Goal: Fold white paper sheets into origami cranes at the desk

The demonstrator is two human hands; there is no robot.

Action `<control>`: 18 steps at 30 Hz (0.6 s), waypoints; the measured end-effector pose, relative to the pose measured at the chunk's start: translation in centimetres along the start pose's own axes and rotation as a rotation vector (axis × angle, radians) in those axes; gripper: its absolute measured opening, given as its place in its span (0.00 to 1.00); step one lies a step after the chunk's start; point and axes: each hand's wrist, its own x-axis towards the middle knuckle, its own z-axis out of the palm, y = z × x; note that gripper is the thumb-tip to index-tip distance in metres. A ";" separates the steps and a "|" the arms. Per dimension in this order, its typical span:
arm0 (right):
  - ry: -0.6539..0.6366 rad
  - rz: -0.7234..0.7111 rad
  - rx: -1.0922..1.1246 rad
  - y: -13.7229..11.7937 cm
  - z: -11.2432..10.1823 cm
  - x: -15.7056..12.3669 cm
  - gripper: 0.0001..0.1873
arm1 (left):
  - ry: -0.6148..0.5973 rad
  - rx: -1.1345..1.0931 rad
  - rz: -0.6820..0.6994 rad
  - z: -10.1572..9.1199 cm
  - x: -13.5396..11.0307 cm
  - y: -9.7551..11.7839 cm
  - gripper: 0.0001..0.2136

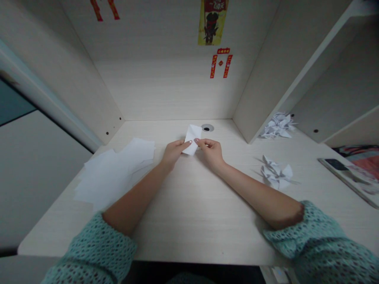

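Note:
A small folded white paper (192,139) is held up just above the pale wooden desk (189,205), near its back. My left hand (173,152) pinches the paper's lower left edge with fingers closed on it. From the right, my right hand (211,152) grips the paper's lower right edge, fingers curled. Both forearms reach forward out of teal knitted sleeves.
A loose pile of white paper sheets (118,167) lies at the left. Folded paper cranes (275,173) sit at the right, more paper cranes (278,126) in the side shelf. A cable hole (207,127) is behind the hands. A phone (336,164) lies on a book far right.

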 end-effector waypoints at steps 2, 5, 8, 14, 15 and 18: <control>-0.008 0.011 0.018 -0.1 0.1 0.0 0.19 | 0.041 0.053 0.019 -0.2 0.0 -0.2 0.16; -0.028 0.022 0.057 0.0 0.3 -0.1 0.18 | 0.069 0.079 0.018 -0.6 0.3 -0.5 0.16; -0.054 0.025 0.055 0.2 0.4 -0.2 0.16 | 0.098 0.080 0.032 -0.8 0.6 -0.8 0.16; -0.133 0.008 -0.096 0.5 0.2 -0.1 0.18 | 0.114 0.148 0.194 -1.1 0.8 -0.8 0.14; -0.139 0.014 -0.093 0.5 0.2 -0.1 0.18 | 0.111 0.133 0.182 -1.1 0.9 -0.8 0.14; -0.095 0.047 -0.008 0.5 0.3 0.0 0.19 | 0.124 0.013 0.086 -0.8 0.8 -0.6 0.19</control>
